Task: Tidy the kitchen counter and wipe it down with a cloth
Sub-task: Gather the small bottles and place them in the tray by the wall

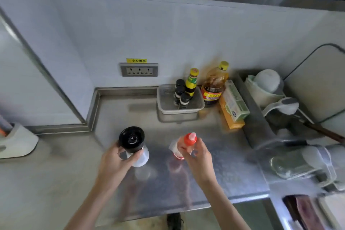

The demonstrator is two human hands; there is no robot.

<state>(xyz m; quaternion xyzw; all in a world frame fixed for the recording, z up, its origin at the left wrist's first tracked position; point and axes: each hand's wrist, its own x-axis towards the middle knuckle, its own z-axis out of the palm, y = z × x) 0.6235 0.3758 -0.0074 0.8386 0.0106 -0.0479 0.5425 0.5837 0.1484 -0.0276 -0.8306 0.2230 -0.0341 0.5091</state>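
Steel, brushed and dully reflective, makes up the table (214, 170) I am clearing, and both my hands hover over its middle with a bottle each. My left hand (113, 160) has its grip closed around the black-capped, clear plastic dispenser bottle (133, 145), fingers wrapped just under the wide round cap, where the body narrows and gives a sure hold. My right hand (197, 153) grasps the small translucent squeeze bottle with the red nozzle cap (187, 143), pinched at the neck so the soft wall does not buckle. I judge I am lifting both to group them with the other condiments and free the surface for wiping.

That group sits at the back wall: a grey plastic mesh basket (197, 107) holds several small dark-lidded spice jars (180, 93) and a tall dark glass sauce bottle with a yellow cap (192, 82), upright. Just beside the basket stands an amber cooking-oil bottle with a red label (214, 86), and next to it a green and orange cardboard box (233, 104) lies on the table.

No cloth is clearly visible to me; the wiping seems not yet begun.
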